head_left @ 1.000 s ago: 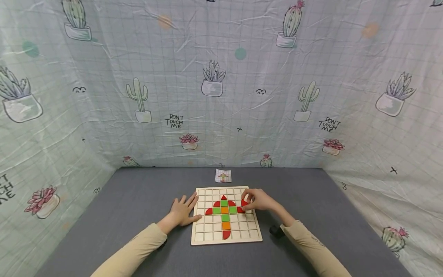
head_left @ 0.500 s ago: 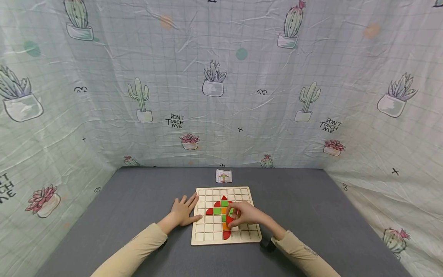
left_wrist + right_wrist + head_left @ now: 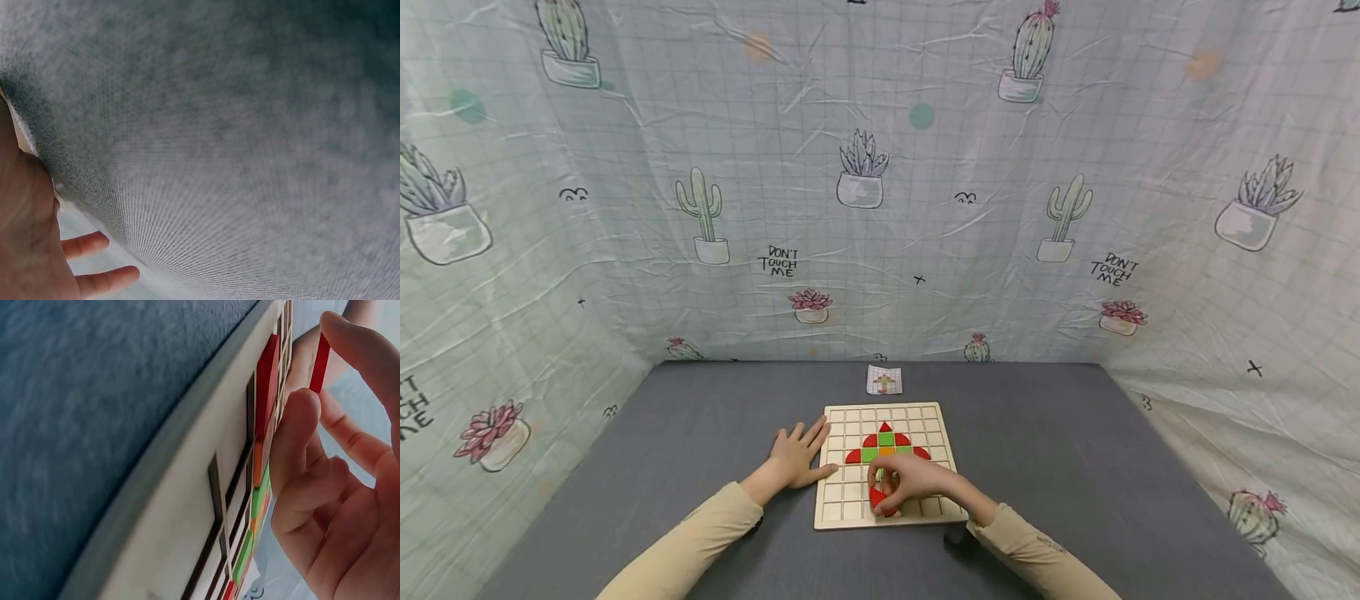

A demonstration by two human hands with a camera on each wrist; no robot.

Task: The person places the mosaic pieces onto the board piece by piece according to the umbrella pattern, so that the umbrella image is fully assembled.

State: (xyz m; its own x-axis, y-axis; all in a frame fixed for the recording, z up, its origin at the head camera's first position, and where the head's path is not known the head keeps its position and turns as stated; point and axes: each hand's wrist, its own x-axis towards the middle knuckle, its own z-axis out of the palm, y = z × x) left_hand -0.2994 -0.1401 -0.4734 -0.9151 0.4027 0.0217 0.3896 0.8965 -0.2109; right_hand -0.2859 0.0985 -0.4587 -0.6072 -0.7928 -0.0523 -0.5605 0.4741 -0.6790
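Observation:
A square wooden grid board (image 3: 833, 492) lies on the grey table, with red, green and orange tiles forming a cross-like figure. My right hand (image 3: 913, 479) is over the lower middle of it, pinching a red tile (image 3: 876, 497) between thumb and finger. In the right wrist view that tile (image 3: 320, 365) is seen edge-on, raised above the board. Part of the figure's lower column is hidden behind this hand. A red triangle (image 3: 885, 427) tops the figure, above a green square (image 3: 886, 438). My left hand (image 3: 793, 458) rests at the board's left edge, fingers spread.
Behind the board lies a small printed card (image 3: 884, 381) with a similar coloured figure. A cactus-print cloth (image 3: 917, 233) hangs around the back and sides of the table (image 3: 1030, 433). A black wrist device (image 3: 960, 537) shows under the right sleeve.
My right hand has carried the red tile from the board's right side, leftward and toward me, to the lower middle. The left hand has stayed in place.

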